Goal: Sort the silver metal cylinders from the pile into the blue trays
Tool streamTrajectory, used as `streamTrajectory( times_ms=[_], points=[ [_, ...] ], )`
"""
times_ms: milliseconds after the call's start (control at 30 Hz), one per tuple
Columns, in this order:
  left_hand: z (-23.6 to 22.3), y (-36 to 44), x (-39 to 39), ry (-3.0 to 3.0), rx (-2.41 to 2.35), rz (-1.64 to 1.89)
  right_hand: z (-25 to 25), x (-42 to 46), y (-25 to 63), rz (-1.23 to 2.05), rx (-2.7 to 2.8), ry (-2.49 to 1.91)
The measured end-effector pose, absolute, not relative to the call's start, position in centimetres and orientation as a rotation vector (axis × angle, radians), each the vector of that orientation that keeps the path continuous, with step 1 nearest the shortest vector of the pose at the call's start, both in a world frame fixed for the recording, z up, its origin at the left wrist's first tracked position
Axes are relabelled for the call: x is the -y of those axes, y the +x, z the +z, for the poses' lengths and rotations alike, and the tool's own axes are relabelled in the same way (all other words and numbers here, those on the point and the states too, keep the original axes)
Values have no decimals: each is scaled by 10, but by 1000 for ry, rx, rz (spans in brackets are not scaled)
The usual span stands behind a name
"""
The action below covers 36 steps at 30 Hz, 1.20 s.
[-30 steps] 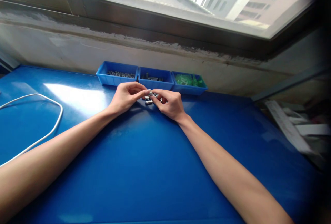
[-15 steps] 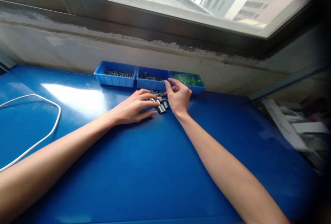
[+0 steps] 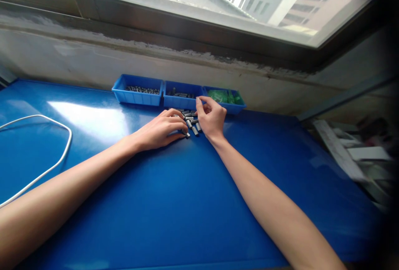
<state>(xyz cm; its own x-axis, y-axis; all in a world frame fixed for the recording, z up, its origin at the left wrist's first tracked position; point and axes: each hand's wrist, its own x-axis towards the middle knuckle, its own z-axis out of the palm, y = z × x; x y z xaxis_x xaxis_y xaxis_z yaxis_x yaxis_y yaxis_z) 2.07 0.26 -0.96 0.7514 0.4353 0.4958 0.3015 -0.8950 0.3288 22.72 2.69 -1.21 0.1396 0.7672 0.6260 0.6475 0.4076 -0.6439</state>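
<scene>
A small heap of short grey metal pieces (image 3: 192,123) lies on the blue table (image 3: 174,203), just in front of the middle bin (image 3: 182,100). My left hand (image 3: 162,128) rests on the table at the heap's left side. Its fingers are curled, and the tips pinch one metal piece at the near edge of the heap. My right hand (image 3: 212,117) stands on its edge at the heap's right side. Its thumb and forefinger are pressed together near the middle bin's front wall. What they hold is too small to make out.
Three blue bins stand in a row against the wall: the left bin (image 3: 137,95) holds small dark parts, the middle one grey parts, the right bin (image 3: 234,106) green parts. A white cable (image 3: 59,158) loops at the table's left. Pale strips (image 3: 346,153) lie beyond the right edge.
The hands, joined over the heap a second ago, have parted. The left hand has dropped onto the pieces; the right rose towards the bins, then drew back a little.
</scene>
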Motion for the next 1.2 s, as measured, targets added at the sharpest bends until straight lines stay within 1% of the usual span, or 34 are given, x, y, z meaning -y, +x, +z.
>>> streamTrajectory(
  times_ms=[167, 267, 367, 467, 600, 767, 1033, 1200],
  points=[
    [-11, 21, -2, 2745, -566, 883, -12, -27, 227, 136, 1574, -1302],
    [-12, 22, -3, 2672, -602, 1052, -11, -26, 227, 145, 1579, -1299],
    [-9, 22, -4, 2449, -750, 1266, -10, -24, 227, 159, 1595, -1275],
    [-6, 21, -5, 2098, -865, 1349, -9, -21, 226, 158, 1669, -1224],
    [-3, 18, -7, 1705, -961, 1341, -7, -15, 224, 126, 1822, -1134],
    [-4, 15, -11, 1573, -999, 1369, -9, -9, 223, 102, 2011, -997],
    [2, 18, -8, 1571, -1001, 1314, -13, -11, 224, 0, 2135, -909],
    [1, 17, -9, 1620, -993, 1290, -14, -13, 223, 42, 2103, -900]
  ],
)
